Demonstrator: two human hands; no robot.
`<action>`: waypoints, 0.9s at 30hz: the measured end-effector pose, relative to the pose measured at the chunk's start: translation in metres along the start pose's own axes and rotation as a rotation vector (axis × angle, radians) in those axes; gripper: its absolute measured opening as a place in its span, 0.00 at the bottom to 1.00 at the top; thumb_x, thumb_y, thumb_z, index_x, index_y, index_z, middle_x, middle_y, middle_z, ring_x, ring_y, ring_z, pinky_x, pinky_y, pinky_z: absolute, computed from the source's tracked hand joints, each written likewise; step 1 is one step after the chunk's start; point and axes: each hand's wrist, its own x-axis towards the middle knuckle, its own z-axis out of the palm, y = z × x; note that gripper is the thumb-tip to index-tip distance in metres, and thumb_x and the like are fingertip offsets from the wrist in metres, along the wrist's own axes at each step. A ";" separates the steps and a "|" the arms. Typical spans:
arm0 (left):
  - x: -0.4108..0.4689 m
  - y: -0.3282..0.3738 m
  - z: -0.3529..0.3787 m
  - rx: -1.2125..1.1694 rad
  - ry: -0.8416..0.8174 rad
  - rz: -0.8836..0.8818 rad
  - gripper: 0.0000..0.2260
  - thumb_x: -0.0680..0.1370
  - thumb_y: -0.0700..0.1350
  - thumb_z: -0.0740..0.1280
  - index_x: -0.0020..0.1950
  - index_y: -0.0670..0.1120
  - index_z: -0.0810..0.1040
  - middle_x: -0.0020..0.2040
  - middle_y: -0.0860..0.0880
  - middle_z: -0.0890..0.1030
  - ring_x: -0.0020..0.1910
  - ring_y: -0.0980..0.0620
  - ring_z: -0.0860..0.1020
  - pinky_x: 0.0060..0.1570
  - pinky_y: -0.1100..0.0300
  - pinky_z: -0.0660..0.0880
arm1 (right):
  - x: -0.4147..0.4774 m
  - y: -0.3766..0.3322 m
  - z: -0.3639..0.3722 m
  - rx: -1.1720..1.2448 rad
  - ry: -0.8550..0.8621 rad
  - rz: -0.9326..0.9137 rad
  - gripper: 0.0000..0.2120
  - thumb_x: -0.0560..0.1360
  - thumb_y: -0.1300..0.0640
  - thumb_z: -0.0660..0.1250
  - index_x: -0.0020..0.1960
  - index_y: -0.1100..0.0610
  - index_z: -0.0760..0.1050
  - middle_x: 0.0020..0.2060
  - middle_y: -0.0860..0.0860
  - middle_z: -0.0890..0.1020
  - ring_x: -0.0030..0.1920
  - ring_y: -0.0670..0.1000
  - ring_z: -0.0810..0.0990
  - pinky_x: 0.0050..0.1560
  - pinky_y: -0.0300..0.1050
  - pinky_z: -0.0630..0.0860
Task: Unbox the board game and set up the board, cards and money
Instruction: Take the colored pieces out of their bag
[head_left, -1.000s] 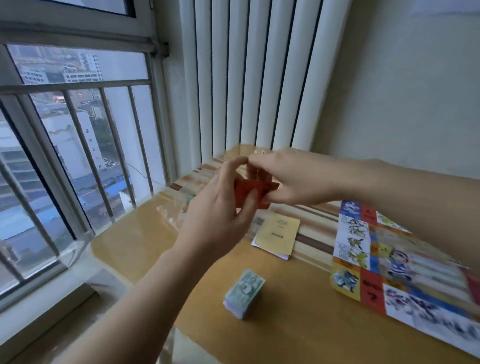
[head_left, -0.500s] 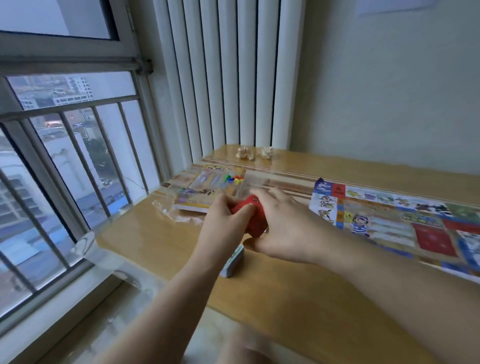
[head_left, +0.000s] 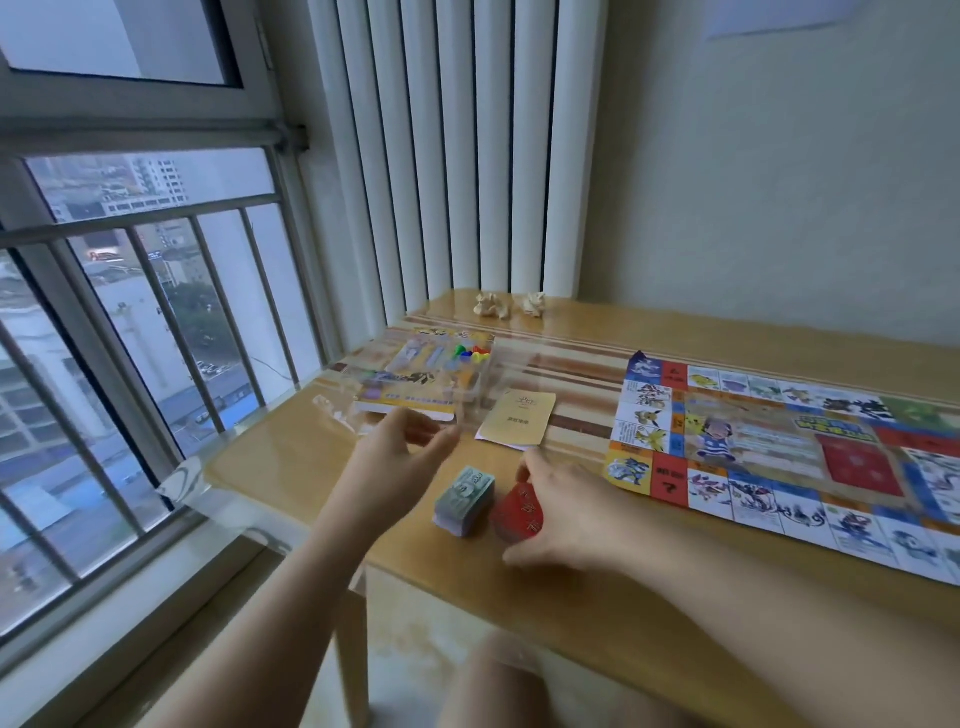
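The right hand (head_left: 566, 512) curls its fingers round a red stack of cards (head_left: 517, 514) set on the wooden table (head_left: 291, 457), just beside a grey-green wad of paper money (head_left: 464, 500). The left hand (head_left: 400, 460) hovers with fingers loosely spread, holding nothing. The colourful printed game board (head_left: 779, 452) lies flat to the right.

Lit softly by grey daylight through the window (head_left: 156, 322) on the left. Dim, cool and slightly washed out overall. Glares in a pale sheen on the glossy counter (head_left: 270, 457) at its window side. Casts only faint, soft-edged shadows beneath the arms. Smears the left hand (head_left: 400, 457) with motion blur, fingers indistinct; blurs the right hand (head_left: 561, 514) less. Leaves print on the red cards (head_left: 514, 512) unreadable. Bows the window bars and stretches the board (head_left: 779, 457) toward the right edge, wide-angle fashion.
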 end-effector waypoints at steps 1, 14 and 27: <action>0.001 -0.007 0.000 0.026 -0.009 -0.018 0.11 0.76 0.55 0.67 0.50 0.49 0.74 0.47 0.53 0.79 0.46 0.54 0.79 0.49 0.57 0.77 | 0.001 0.000 0.004 -0.009 -0.016 0.003 0.32 0.67 0.41 0.73 0.62 0.52 0.61 0.56 0.51 0.75 0.54 0.52 0.74 0.52 0.47 0.74; 0.013 -0.039 0.014 0.061 -0.027 -0.070 0.07 0.78 0.51 0.65 0.53 0.50 0.75 0.46 0.54 0.77 0.48 0.53 0.79 0.48 0.60 0.73 | -0.005 0.010 0.016 -0.070 -0.057 -0.052 0.30 0.68 0.32 0.66 0.59 0.49 0.63 0.57 0.45 0.67 0.60 0.48 0.64 0.60 0.44 0.63; 0.075 -0.046 -0.042 0.057 0.229 -0.009 0.05 0.78 0.46 0.65 0.51 0.47 0.78 0.44 0.52 0.79 0.44 0.54 0.77 0.36 0.66 0.67 | 0.102 -0.032 -0.072 -0.031 0.107 -0.230 0.14 0.75 0.43 0.65 0.55 0.51 0.73 0.52 0.46 0.77 0.52 0.46 0.76 0.50 0.42 0.74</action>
